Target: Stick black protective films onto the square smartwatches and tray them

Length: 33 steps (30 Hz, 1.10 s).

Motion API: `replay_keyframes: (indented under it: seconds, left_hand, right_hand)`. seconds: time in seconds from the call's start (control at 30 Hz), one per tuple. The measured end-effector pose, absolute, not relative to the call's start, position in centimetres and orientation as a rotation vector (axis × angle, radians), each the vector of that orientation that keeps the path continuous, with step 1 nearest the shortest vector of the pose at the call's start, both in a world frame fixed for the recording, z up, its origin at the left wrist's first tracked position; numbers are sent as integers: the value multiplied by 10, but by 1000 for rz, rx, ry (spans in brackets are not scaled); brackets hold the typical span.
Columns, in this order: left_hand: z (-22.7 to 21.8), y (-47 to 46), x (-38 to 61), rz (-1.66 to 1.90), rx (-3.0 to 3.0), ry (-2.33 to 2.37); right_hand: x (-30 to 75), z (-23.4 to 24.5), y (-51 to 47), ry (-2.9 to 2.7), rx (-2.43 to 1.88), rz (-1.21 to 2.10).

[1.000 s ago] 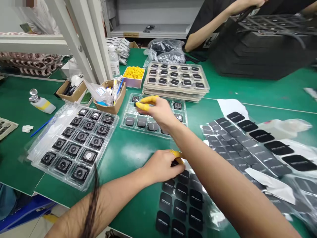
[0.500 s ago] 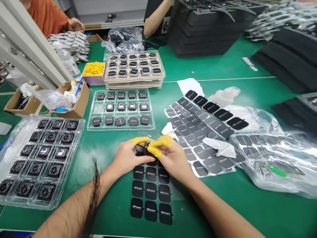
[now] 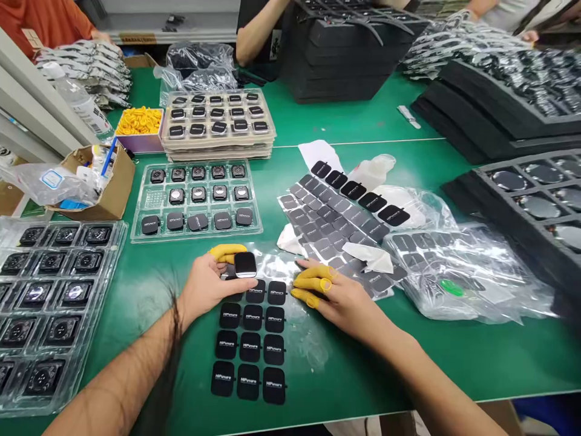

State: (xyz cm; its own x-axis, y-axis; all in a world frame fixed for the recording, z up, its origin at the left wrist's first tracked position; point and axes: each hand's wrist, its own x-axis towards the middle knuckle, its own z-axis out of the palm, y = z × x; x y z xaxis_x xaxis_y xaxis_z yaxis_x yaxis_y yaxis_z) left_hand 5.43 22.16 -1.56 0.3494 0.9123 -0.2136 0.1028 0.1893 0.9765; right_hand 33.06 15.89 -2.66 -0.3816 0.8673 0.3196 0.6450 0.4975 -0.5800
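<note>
My left hand (image 3: 209,283), with a yellow finger cot on the forefinger, is closed on a small square watch body (image 3: 245,264) with a dark glossy face. It holds the piece just above the top edge of a clear sheet of black stickers (image 3: 250,339). My right hand (image 3: 336,297), also in yellow finger cots, lies on the sheet's right edge with its fingers stretched out, holding nothing. A clear tray of watch bodies (image 3: 149,200) sits just beyond both hands.
A larger clear tray of black parts (image 3: 113,254) lies at the left. Stacked beige trays (image 3: 218,142), a box of yellow finger cots (image 3: 140,121) and a cardboard box (image 3: 115,194) stand behind. More sticker sheets (image 3: 327,212), plastic bags (image 3: 476,272) and black foam trays (image 3: 499,121) fill the right. Other people's arms show at the far edge.
My right hand has let go of the watch body and moved right onto the sheet. The left hand alone now holds the piece, face up. The view has shifted right.
</note>
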Motion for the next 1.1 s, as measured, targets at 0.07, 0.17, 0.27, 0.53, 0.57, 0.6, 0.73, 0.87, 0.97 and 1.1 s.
replay_keyframes:
  seconds: [0.07,0.17,0.27,0.53,0.57,0.6,0.73,0.87,0.97,1.1]
  left_hand:
    - [-16,224,51,797,1197,1038]
    - [-16,229,45,782,1050,914]
    - [-16,232,43,763,987,896]
    - [-18,221,54,726,1304,1063]
    - [-18,220,55,728,1342,1089]
    - [-18,219,55,732,1375,1110]
    - [-21,217,57,742,1458,1120]
    - [-22,218,58,716,1536,1130]
    - [-22,217,58,708,1555,1172]
    - [-22,216,58,710,1589,1150]
  right_hand:
    - [335,-27,160,-2234,-1198,461]
    - [338,-20,162,-2299,-1140,493]
    - [343,-5,156,-2424,-1134,511]
    - [331,-5,206,-2043,-1528,194]
    - [326,-10,215,-2082,-1551,195]
    - [320,-13,221,-2091,-1552,193]
    - [292,-12,216,-1971,-1293,252]
    - [261,-9,202,-2099,-1091,317]
    - [253,-13,201,-2039,-1167,316]
    - [252,-18,201,-2047,-1142,307]
